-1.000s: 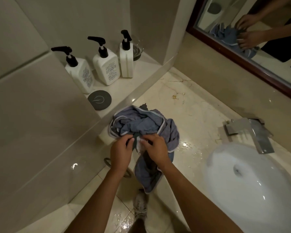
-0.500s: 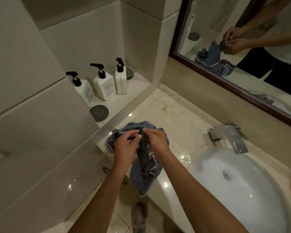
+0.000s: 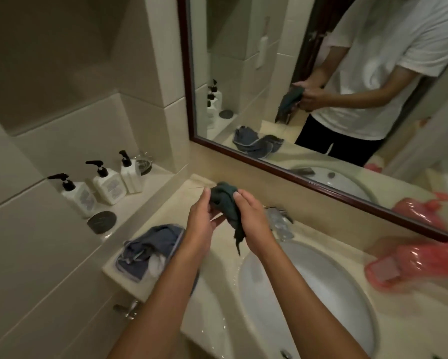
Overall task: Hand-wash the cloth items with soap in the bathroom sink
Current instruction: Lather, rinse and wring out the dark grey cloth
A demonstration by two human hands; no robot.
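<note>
A small dark green cloth [image 3: 224,200] hangs bunched between my two hands above the counter, left of the tap. My left hand [image 3: 201,224] holds its left side and my right hand [image 3: 254,224] grips its right side, fingers curled round it; a thin tail dangles down. A blue-grey cloth [image 3: 150,244] with pale trim lies crumpled at the counter's left end, partly behind my left forearm. The white oval sink [image 3: 321,294] sits below and right of my hands.
A chrome tap [image 3: 280,221] stands behind the sink. Three white pump bottles [image 3: 109,186] and a dark round disc [image 3: 101,222] sit on the tiled ledge at left. A pink plastic item [image 3: 420,263] lies on the counter's right. The mirror [image 3: 321,86] hangs above.
Both hands lifted the dark green cloth out of the blue-grey pile and moved it up and right toward the sink. The blue-grey cloth stays on the counter. The view tilted upward.
</note>
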